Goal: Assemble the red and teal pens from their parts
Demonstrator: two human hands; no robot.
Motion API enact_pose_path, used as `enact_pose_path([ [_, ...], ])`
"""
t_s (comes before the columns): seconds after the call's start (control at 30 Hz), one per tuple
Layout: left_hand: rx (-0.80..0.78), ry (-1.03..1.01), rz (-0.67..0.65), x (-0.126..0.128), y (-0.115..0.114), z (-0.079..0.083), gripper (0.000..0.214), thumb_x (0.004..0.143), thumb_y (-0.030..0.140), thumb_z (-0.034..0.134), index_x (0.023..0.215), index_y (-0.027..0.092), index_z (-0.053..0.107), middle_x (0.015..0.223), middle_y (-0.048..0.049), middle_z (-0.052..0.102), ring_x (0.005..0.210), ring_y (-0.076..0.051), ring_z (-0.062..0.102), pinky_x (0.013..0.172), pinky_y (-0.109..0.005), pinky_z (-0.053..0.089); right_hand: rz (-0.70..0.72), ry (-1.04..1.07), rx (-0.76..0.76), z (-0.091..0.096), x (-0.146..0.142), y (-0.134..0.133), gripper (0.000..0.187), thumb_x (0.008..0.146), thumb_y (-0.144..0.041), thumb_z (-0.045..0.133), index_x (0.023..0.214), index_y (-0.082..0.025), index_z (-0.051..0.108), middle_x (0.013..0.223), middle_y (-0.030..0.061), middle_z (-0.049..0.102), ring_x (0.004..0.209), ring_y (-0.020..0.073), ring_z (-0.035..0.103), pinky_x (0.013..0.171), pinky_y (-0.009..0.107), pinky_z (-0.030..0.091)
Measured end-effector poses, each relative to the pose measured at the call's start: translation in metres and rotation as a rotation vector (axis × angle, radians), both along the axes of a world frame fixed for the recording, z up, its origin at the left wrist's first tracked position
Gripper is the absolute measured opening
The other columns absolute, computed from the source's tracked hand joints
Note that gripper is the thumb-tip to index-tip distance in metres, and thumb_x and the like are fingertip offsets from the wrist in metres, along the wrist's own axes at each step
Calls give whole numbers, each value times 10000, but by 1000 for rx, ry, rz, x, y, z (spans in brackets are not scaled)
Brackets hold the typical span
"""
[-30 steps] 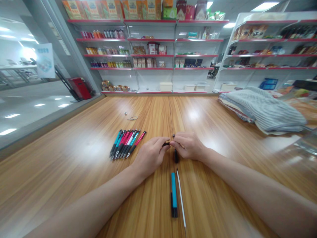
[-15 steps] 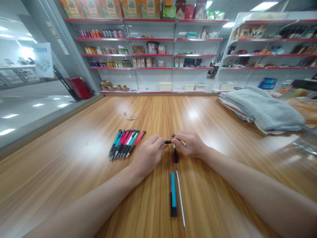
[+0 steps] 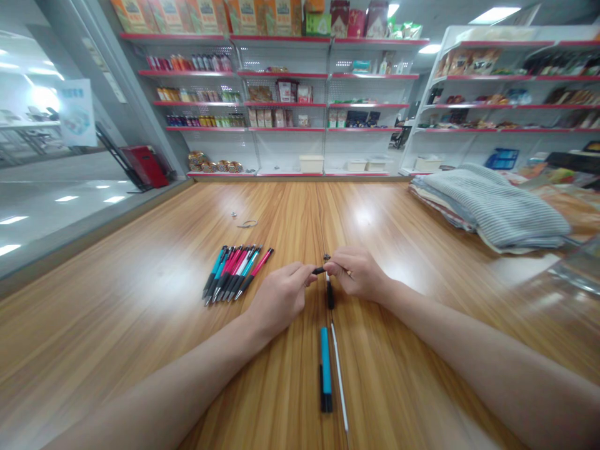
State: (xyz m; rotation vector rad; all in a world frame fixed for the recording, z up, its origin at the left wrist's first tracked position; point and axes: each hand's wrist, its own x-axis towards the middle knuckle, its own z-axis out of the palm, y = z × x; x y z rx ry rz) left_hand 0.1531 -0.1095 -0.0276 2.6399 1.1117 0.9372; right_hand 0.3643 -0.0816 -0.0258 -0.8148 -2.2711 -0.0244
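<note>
Between my two hands, just above the table, is a short black pen part (image 3: 319,270). My left hand (image 3: 281,294) pinches its left end and my right hand (image 3: 357,272) grips the other end, so both ends are covered by fingers. Below them on the wood lies another black pen grip piece (image 3: 330,295) with a white section. Closer to me rest a blue pen barrel (image 3: 325,356) with a black clip and a thin white refill (image 3: 339,378), side by side. A small dark metal-looking piece (image 3: 327,257) sits beyond the fingers.
Several assembled pens (image 3: 237,275), blue, pink and white, lie in a row left of my hands. Farther back are a thin curled strip (image 3: 247,224) and a tiny shiny piece (image 3: 234,214). Folded cloths (image 3: 492,206) are stacked at right, near a clear container (image 3: 579,269).
The view has shifted slightly. Both hands stay closed on the black pen part, whose visible stretch now looks a little shorter and more tilted. The things on the table lie as before.
</note>
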Motion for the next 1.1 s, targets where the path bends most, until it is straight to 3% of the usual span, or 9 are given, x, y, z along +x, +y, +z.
enact_pose_path([
  [0.8, 31, -27, -3, -3, 2, 1, 290, 853, 64, 454, 1064, 164, 626, 854, -43, 661, 781, -150, 613, 728, -271, 493, 116, 55, 51, 5, -6, -1, 204, 932, -229, 454, 789, -154, 579, 683, 43, 535, 662, 149, 475, 619, 284, 372],
  [1.1, 43, -39, 14, -2, 1, 2, 279, 864, 72, 439, 1058, 151, 623, 861, -51, 664, 758, -147, 610, 691, -258, 472, 164, 142, 35, 6, -9, -3, 72, 870, -112, 465, 881, -179, 488, 802, 48, 514, 722, 155, 465, 630, 290, 393],
])
